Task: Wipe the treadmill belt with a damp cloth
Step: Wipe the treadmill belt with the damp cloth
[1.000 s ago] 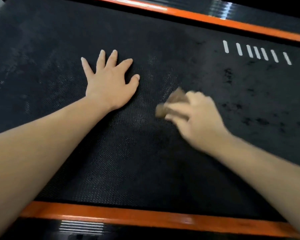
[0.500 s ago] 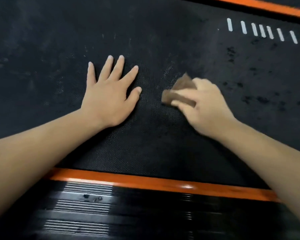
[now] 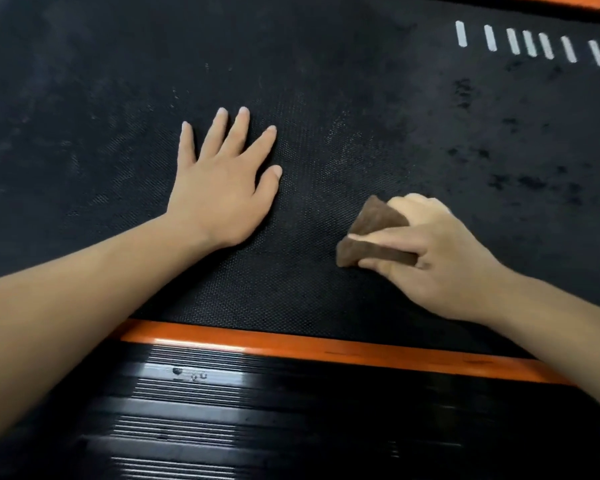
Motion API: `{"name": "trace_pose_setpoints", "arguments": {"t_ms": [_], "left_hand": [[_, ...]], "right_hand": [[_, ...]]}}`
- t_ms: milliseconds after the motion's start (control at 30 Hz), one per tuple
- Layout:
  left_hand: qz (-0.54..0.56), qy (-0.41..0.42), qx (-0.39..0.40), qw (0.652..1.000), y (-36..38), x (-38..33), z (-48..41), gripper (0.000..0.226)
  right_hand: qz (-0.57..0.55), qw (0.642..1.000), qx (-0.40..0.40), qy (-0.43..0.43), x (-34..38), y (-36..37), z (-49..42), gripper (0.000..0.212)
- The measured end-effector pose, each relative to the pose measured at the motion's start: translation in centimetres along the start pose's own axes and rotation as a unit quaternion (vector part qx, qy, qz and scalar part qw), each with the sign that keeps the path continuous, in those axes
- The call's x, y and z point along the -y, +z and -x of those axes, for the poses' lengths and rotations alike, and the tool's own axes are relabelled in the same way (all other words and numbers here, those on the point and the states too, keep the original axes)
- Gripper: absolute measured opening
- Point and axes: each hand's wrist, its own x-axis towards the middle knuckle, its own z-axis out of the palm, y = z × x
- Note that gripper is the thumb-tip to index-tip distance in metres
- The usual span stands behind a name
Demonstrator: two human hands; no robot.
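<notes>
Black textured treadmill belt (image 3: 361, 81) fills most of the head view. Orange side rail (image 3: 326, 348) and ribbed black step (image 3: 222, 410) run along the near edge. White dashes (image 3: 530, 43) far right. Dark wet-looking blotches (image 3: 520, 181) on the belt, right of both hands.

Left hand (image 3: 222, 188): palm down on the belt, fingers spread flat, holding nothing. Reads as a brace.

Right hand (image 3: 440, 258): fingers curled round a folded brown cloth (image 3: 371, 233), forefinger laid across its top. Cloth pressed on the belt, right of the left hand and apart from it.

Change: half a second ago the cloth sat level with the left thumb; now it lies nearer the orange rail. Left hand has not shifted. Likely the pull half of a back-and-forth scrub. Wiping is under way; blotched right side and dull far-left patch probably still need passes.
</notes>
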Motion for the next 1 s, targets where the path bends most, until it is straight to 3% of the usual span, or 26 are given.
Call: {"name": "trace_pose_setpoints", "arguments": {"t_ms": [200,400,500,600,667,867,933,1000], "left_hand": [[0.007,-0.007,-0.001,1.000,-0.2,-0.1,-0.1,0.065],[0.045,-0.026,0.007,0.999,-0.8,-0.4,-0.2,0.056],[0.077,-0.055,-0.001,0.996,-1.0,-2.1,-1.0,0.052],[0.083,-0.031,-0.002,0.996,-0.8,-4.4,-3.0,0.050],[0.099,-0.043,0.006,0.994,-0.6,-5.6,-4.4,0.049],[0.053,-0.066,-0.010,0.996,0.7,-6.8,-4.6,0.056],[0.051,-0.070,-0.011,0.996,0.6,-6.8,-4.7,0.056],[0.046,-0.074,-0.005,0.996,0.5,-6.7,-4.8,0.054]], "right_hand": [[-0.031,0.982,0.110,-0.150,6.5,3.8,-3.2,0.027],[-0.039,0.985,0.131,-0.102,0.5,-1.6,3.6,0.024],[-0.020,0.992,0.086,-0.092,-1.4,-2.0,3.1,0.027],[0.026,0.998,-0.032,0.045,-4.7,-2.3,-1.4,0.029],[0.028,0.993,-0.066,0.098,-5.1,-1.8,-1.6,0.027],[-0.019,0.997,0.051,-0.059,-1.0,-1.2,3.6,0.031],[0.028,0.999,-0.002,-0.029,-3.3,-1.6,1.0,0.031],[0.054,0.994,-0.072,0.054,-5.6,-1.8,-1.6,0.030]]}}
